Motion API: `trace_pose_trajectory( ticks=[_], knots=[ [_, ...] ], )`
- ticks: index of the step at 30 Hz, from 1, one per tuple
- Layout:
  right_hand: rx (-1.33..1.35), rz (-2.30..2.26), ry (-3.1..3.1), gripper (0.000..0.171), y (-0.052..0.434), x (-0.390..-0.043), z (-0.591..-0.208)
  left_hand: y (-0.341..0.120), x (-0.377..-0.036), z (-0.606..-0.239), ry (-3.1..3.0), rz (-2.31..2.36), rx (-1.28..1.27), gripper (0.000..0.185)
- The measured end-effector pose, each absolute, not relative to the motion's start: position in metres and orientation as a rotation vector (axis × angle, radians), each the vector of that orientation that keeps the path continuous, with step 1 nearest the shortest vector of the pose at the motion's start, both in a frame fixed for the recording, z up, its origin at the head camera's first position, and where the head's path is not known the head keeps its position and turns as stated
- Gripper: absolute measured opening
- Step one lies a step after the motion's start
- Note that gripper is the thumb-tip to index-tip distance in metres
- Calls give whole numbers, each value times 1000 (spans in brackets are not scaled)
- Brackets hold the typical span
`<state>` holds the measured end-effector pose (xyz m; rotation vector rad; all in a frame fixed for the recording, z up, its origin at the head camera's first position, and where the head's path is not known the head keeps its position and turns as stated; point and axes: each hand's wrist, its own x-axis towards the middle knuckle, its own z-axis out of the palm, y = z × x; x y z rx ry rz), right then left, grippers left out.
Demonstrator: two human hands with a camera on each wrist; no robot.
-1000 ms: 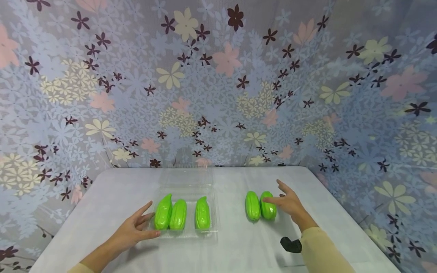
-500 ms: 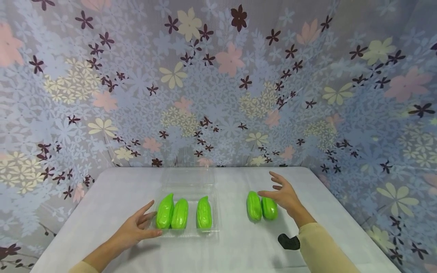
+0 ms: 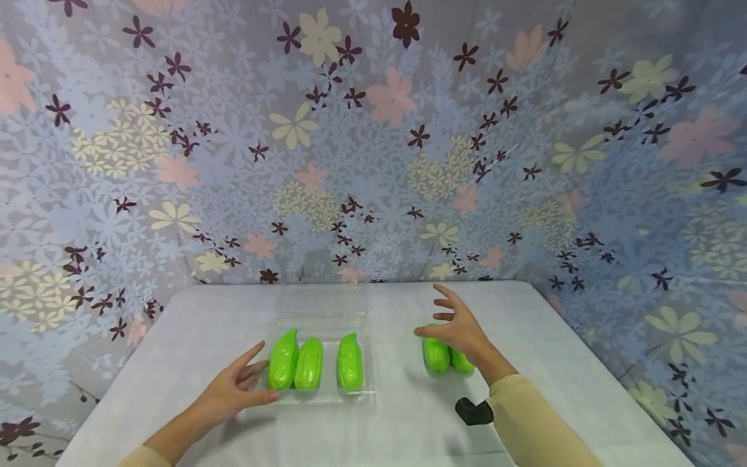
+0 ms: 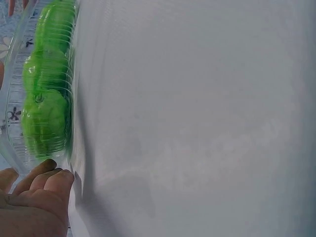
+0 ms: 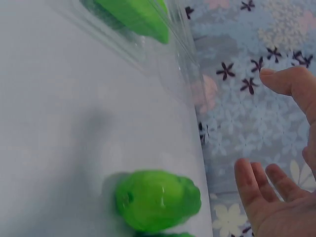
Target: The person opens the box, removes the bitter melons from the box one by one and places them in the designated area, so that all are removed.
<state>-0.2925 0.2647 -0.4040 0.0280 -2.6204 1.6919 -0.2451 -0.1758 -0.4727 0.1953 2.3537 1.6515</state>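
A clear plastic clamshell box (image 3: 366, 364) sits with its lid (image 3: 321, 299) laid back on the left-centre of the table, holding three glossy green ridged gourd-like vegetables, one of them the curved-tipped gourd (image 3: 350, 361). My left hand (image 3: 230, 392) is at the box's left side, thumb and fingers spread along its near-left corner; in the left wrist view its fingertips (image 4: 61, 180) lie right by the box end. Two more green gourds lie to the right, including the left one (image 3: 436, 355). Over them hovers my right hand (image 3: 458, 327), fingers spread and holding nothing, partly hiding both.
A white cloth covers the table (image 3: 408, 421). Behind it rises a floral curtain (image 3: 373, 162), close to the box lid. A small black object (image 3: 474, 412) shows beside the right sleeve.
My right hand has moved left, from over the right loose gourd to above the left one, and slightly farther from me. My left hand stays by the box.
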Motion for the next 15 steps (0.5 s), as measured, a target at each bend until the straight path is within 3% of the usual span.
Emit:
trace_pose_trajectory(
  ticks=[15],
  knots=[
    [133, 1789, -2637, 106, 217, -291, -412, -174, -246, -472, 2345, 1660, 189, 107]
  ],
)
